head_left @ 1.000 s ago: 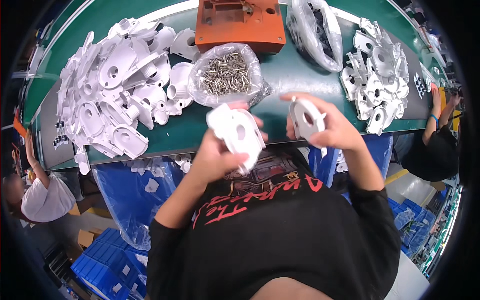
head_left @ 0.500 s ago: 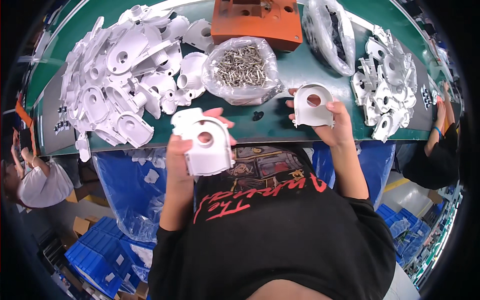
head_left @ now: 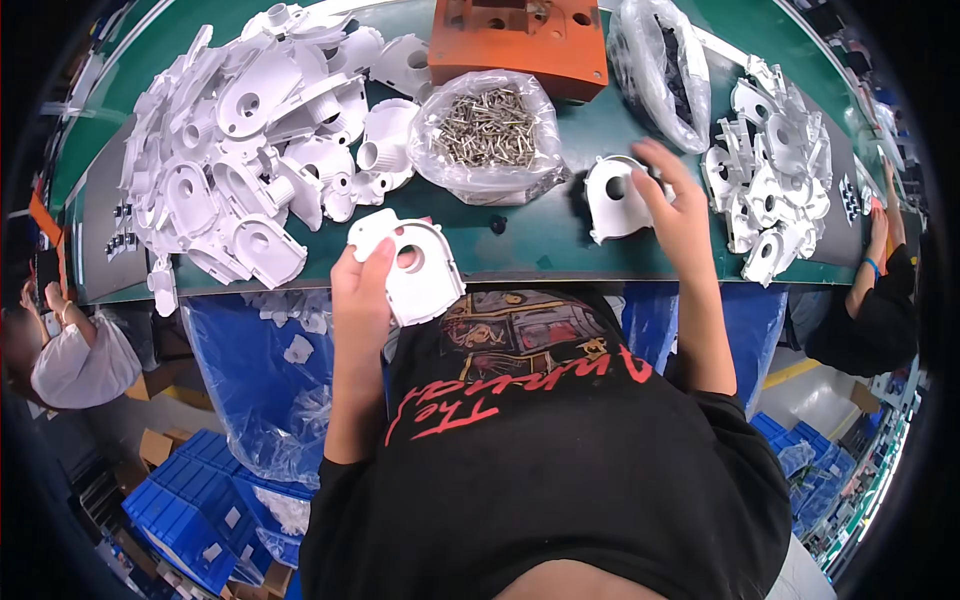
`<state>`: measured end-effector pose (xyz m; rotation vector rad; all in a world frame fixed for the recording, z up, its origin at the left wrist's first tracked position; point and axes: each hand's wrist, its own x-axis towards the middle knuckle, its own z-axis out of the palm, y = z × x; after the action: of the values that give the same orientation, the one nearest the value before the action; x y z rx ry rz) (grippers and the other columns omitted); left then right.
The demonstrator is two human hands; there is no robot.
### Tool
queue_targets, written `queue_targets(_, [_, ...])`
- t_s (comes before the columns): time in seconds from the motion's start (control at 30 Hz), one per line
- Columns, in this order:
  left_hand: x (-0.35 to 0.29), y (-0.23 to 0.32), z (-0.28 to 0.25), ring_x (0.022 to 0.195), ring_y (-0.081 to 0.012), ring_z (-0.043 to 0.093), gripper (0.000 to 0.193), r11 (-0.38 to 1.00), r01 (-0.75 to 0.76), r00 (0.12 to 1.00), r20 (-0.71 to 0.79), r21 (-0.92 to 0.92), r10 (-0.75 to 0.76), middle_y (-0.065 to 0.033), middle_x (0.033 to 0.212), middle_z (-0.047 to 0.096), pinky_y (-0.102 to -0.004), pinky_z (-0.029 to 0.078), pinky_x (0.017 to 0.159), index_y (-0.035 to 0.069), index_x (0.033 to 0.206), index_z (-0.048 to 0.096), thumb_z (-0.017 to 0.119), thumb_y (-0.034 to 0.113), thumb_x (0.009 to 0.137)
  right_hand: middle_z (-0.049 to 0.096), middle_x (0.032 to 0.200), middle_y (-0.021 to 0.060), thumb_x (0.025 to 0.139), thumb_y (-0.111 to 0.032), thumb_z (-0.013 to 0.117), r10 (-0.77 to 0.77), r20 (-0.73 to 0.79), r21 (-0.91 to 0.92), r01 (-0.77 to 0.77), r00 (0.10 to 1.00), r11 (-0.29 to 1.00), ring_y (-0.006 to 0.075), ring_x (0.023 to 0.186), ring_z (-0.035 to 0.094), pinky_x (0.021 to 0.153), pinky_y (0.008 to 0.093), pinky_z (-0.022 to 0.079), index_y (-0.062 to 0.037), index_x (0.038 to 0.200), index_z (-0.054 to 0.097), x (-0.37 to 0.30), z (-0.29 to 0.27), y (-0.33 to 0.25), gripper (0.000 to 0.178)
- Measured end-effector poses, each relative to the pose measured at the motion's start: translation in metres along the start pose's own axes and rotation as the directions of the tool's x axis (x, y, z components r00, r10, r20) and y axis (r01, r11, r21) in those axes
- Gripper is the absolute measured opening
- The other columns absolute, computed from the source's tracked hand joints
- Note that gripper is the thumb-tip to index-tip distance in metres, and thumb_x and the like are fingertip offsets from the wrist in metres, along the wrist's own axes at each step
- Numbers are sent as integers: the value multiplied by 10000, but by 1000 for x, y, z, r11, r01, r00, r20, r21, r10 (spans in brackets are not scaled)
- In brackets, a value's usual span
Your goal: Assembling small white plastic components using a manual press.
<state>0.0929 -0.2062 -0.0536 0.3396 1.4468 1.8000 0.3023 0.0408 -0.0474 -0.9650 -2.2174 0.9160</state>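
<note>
My left hand (head_left: 362,288) grips a white plastic housing (head_left: 426,285) with a round hole, held tilted over the table's front edge, thumb on its face. A second white plastic cover (head_left: 614,198), rounded at the top and with a round hole, is at the table right of centre. Beside it is my right hand (head_left: 678,205), fingers apart, the thumb overlapping the cover's right edge; whether they touch I cannot tell. Between the two parts a small black piece (head_left: 498,224) lies on the green table (head_left: 540,235).
A large heap of white plastic parts (head_left: 240,160) fills the left; a smaller pile (head_left: 770,170) stands right. A clear bag of metal screws (head_left: 488,130), an orange block fixture (head_left: 515,45) and a bag of black parts (head_left: 665,75) sit behind. Co-workers' arms (head_left: 868,270) show at the sides.
My right hand has loosened from the cover it was holding, and its fingers have spread. My left hand has tilted its housing and moved slightly; its thumb now lies across the face.
</note>
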Motion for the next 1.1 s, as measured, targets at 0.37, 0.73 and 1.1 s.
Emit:
queue_targets(0.37, [8, -12, 21, 778, -53, 513, 215, 939, -216, 969, -56, 266, 239, -47, 928, 560, -188, 421, 636, -20, 1069, 459, 502, 122, 913, 582, 788, 141, 768, -142, 655, -223, 359, -13, 244, 906, 970, 290, 658, 586, 584, 364, 475, -2, 993, 571, -32, 72, -76, 278])
queue_targets(0.73, [11, -27, 33, 793, -101, 559, 336, 905, -333, 910, -162, 267, 383, -114, 1031, 499, -199, 454, 640, -36, 1136, 364, 556, 26, 868, 580, 832, 119, 730, -109, 650, -304, 227, -97, 332, 925, 938, 295, 734, 594, 616, 378, 493, -38, 1017, 573, -41, 96, -73, 305])
queue_targets(1.1, [4, -21, 15, 924, -143, 562, 336, 922, -290, 918, -198, 257, 344, -123, 1090, 466, -208, 449, 739, -49, 1163, 363, 522, -8, 870, 608, 759, 88, 738, -123, 658, -320, 205, -160, 354, 925, 921, 262, 643, 604, 554, 351, 486, -68, 980, 620, -38, 106, -70, 251])
